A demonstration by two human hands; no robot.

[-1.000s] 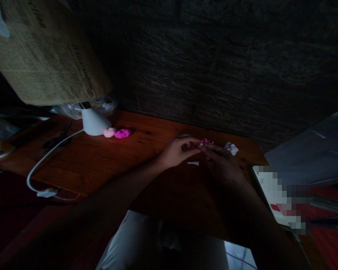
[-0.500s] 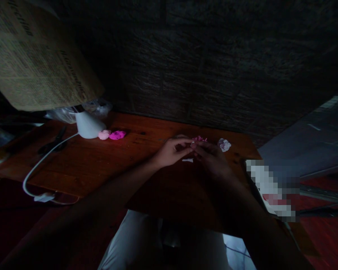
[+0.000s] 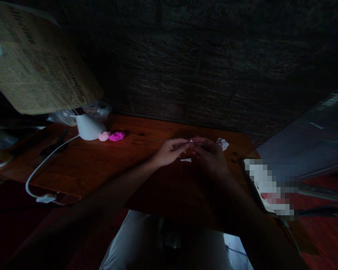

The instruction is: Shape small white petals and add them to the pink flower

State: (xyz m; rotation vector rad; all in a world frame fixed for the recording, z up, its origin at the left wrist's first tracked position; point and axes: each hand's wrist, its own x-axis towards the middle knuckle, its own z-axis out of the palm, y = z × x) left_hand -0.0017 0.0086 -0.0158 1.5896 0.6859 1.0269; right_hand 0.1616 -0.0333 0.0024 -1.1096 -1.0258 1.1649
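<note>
My left hand (image 3: 171,150) and my right hand (image 3: 212,154) meet over the wooden table, fingertips closed together. Between them is pinched a small white piece (image 3: 191,140), too dim and small to name. A bit of pink (image 3: 196,138) shows at the right fingertips, mostly covered by the hand. Just below the hands lies a thin white strip (image 3: 186,160). To the right of my right hand sits a crumpled whitish-pink lump (image 3: 222,144).
On the left stand a lamp with a white base (image 3: 89,126) and a printed paper shade (image 3: 45,63). Beside it are a pale pink lump (image 3: 104,136) and a magenta lump (image 3: 117,136). Dark scissors (image 3: 54,147) and a white cable (image 3: 33,176) lie further left. A brick wall (image 3: 174,67) rises behind.
My hands have shifted slightly at the fingertips, still together. The frilly pink thing behind them, plainer before, is now mostly covered by my right hand. The view has moved a little.
</note>
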